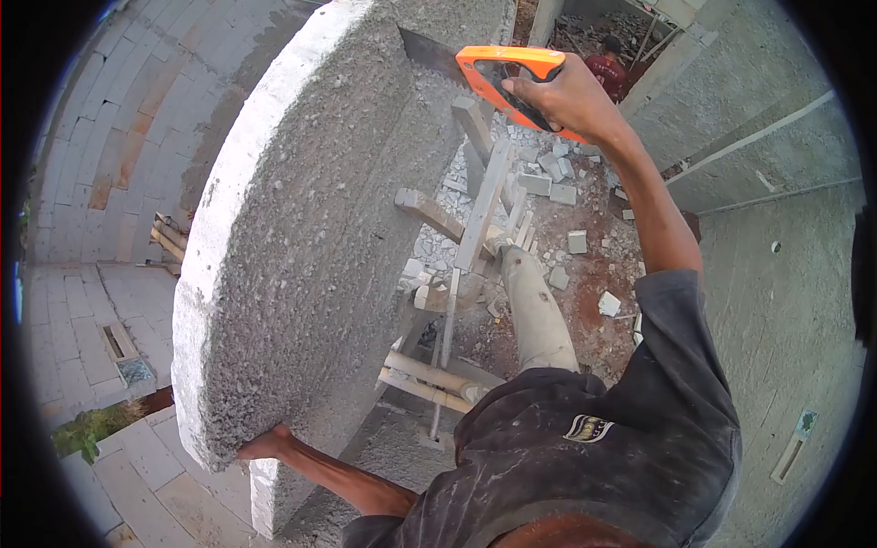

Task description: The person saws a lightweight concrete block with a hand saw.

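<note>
An orange-handled saw (pixel 512 71) is gripped by my right hand (pixel 568 99) at the upper middle. Its dark blade meets the rough grey top of a thick wall (pixel 311 219), and part of the blade is hidden there. The wall has a white, curved edge along its left side. Down at the wall's lower end, my left hand (pixel 267 444) rests against the corner, its fingertips hidden behind the edge.
Wooden boards and poles (pixel 484 205) form a scaffold beside the wall, with my leg on it. Broken blocks and rubble (pixel 577 242) lie on the ground below. Another person (pixel 607 68) is at the upper right. Plastered walls (pixel 776 274) stand on the right.
</note>
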Available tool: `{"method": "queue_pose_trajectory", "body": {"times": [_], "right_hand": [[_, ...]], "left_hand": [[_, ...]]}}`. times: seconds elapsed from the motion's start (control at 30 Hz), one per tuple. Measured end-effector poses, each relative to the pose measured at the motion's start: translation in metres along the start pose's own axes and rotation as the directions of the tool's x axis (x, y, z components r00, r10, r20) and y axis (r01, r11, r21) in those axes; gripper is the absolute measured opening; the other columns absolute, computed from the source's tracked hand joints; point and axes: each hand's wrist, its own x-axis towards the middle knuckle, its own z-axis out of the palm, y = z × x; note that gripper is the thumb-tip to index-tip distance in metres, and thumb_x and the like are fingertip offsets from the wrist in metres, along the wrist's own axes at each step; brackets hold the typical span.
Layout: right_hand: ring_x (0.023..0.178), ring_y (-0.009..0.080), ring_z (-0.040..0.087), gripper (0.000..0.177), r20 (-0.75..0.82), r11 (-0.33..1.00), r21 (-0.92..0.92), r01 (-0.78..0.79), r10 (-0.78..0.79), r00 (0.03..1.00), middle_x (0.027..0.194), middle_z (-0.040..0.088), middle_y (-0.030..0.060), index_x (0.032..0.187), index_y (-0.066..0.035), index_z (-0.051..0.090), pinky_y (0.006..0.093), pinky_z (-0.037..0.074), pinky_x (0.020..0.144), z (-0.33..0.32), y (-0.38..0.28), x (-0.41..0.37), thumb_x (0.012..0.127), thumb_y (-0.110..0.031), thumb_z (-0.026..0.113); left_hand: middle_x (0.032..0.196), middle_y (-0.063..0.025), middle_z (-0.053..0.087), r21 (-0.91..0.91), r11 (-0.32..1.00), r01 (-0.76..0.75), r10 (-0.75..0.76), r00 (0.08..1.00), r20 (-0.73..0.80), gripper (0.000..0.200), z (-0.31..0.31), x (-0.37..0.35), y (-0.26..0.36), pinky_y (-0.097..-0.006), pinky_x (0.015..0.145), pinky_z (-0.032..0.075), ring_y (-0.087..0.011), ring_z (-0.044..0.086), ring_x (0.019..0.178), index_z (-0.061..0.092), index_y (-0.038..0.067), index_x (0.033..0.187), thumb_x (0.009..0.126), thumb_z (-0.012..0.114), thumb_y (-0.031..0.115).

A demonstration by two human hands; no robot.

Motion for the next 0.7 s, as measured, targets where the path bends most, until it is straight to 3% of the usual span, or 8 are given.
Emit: {"method": "queue_pose_trajectory", "body": {"times": [0.03, 0.1, 0.23, 0.33, 0.43, 0.5, 0.63, 0.7], "right_hand": [[0.071, 0.0144, 0.055, 0.035, 0.004, 1.000, 0.015, -0.018, 0.018, 1.000, 0.080, 0.066, 0.0076, 0.106, 0.002, 0.064, 0.0311, 0.046, 0.070, 0.011, 0.016, -0.008, 0.084, -0.025, 0.067], [0.073, 0.0123, 0.055, 0.034, -0.286, 0.937, 0.044, 0.345, -0.319, 0.904, 0.080, 0.064, 0.0062, 0.108, 0.001, 0.065, 0.0294, 0.046, 0.071, 0.039, 0.041, -0.017, 0.085, -0.023, 0.067], [0.080, 0.0077, 0.056, 0.030, -0.242, 0.990, 0.138, 0.023, 0.011, 0.970, 0.089, 0.067, 0.0007, 0.115, -0.001, 0.065, 0.0254, 0.046, 0.079, 0.009, 0.076, -0.134, 0.088, -0.014, 0.067], [0.082, 0.0064, 0.056, 0.029, -0.196, 0.991, 0.128, 0.025, 0.001, 0.981, 0.090, 0.067, 0.0003, 0.114, -0.002, 0.065, 0.0257, 0.047, 0.080, -0.012, 0.046, -0.140, 0.087, -0.012, 0.067], [0.071, 0.0135, 0.057, 0.033, -0.263, 0.959, -0.028, 0.282, -0.279, 0.924, 0.082, 0.067, 0.0089, 0.107, 0.003, 0.064, 0.0298, 0.047, 0.070, 0.031, 0.020, -0.031, 0.085, -0.021, 0.066], [0.063, 0.0171, 0.055, 0.033, -0.094, 0.996, 0.028, 0.087, -0.084, 0.992, 0.071, 0.064, 0.0101, 0.098, 0.005, 0.064, 0.0318, 0.047, 0.065, 0.017, 0.005, 0.002, 0.082, -0.024, 0.066], [0.072, 0.0121, 0.055, 0.029, -0.329, 0.949, 0.076, 0.306, -0.266, 0.906, 0.079, 0.063, 0.0058, 0.105, 0.001, 0.065, 0.0299, 0.047, 0.071, 0.041, 0.050, -0.051, 0.084, -0.019, 0.066], [0.078, 0.0087, 0.055, 0.033, -0.248, 0.981, 0.187, 0.057, -0.009, 0.969, 0.089, 0.066, 0.0020, 0.114, 0.000, 0.065, 0.0266, 0.046, 0.077, 0.029, 0.089, -0.119, 0.085, -0.015, 0.069]], "left_hand": [[0.152, -0.0168, 0.030, 0.023, 1.000, -0.009, 0.009, 1.000, 0.013, 0.083, 0.000, 0.000, 0.000, -0.0549, 0.114, 0.027, -0.0399, 0.029, 0.139, 0.030, 0.010, 0.149, 0.088, 0.034, 0.067], [0.151, -0.0169, 0.031, 0.036, 0.999, -0.016, 0.014, 0.999, 0.033, 0.083, 0.001, 0.000, 0.000, -0.0550, 0.114, 0.027, -0.0399, 0.029, 0.139, 0.030, 0.010, 0.149, 0.089, 0.033, 0.066], [0.150, -0.0174, 0.032, 0.086, 0.996, -0.010, 0.020, 0.992, -0.127, 0.083, -0.006, -0.001, 0.000, -0.0550, 0.115, 0.027, -0.0402, 0.029, 0.139, 0.031, 0.009, 0.149, 0.089, 0.033, 0.066], [0.150, -0.0179, 0.032, 0.034, 0.999, 0.011, -0.009, 0.998, -0.067, 0.083, 0.000, 0.000, -0.001, -0.0546, 0.115, 0.028, -0.0404, 0.032, 0.138, 0.031, 0.007, 0.148, 0.089, 0.032, 0.065], [0.150, -0.0181, 0.032, 0.001, 1.000, 0.016, -0.016, 0.999, 0.050, 0.083, 0.005, -0.005, 0.004, -0.0548, 0.115, 0.028, -0.0405, 0.032, 0.138, 0.031, 0.007, 0.148, 0.089, 0.033, 0.065], [0.151, -0.0182, 0.031, 0.001, 1.000, 0.017, -0.017, 0.999, 0.050, 0.083, -0.004, -0.003, -0.002, -0.0554, 0.115, 0.029, -0.0401, 0.031, 0.138, 0.031, 0.008, 0.148, 0.088, 0.034, 0.066], [0.151, -0.0174, 0.030, 0.067, 0.997, -0.040, 0.043, 0.998, -0.042, 0.084, 0.001, -0.001, -0.001, -0.0572, 0.113, 0.028, -0.0410, 0.029, 0.139, 0.030, 0.010, 0.149, 0.087, 0.033, 0.068], [0.151, -0.0168, 0.031, 0.049, 0.999, -0.015, 0.017, 0.999, -0.036, 0.085, -0.011, 0.006, -0.004, -0.0578, 0.113, 0.028, -0.0416, 0.029, 0.139, 0.031, 0.010, 0.149, 0.087, 0.033, 0.068]]}}
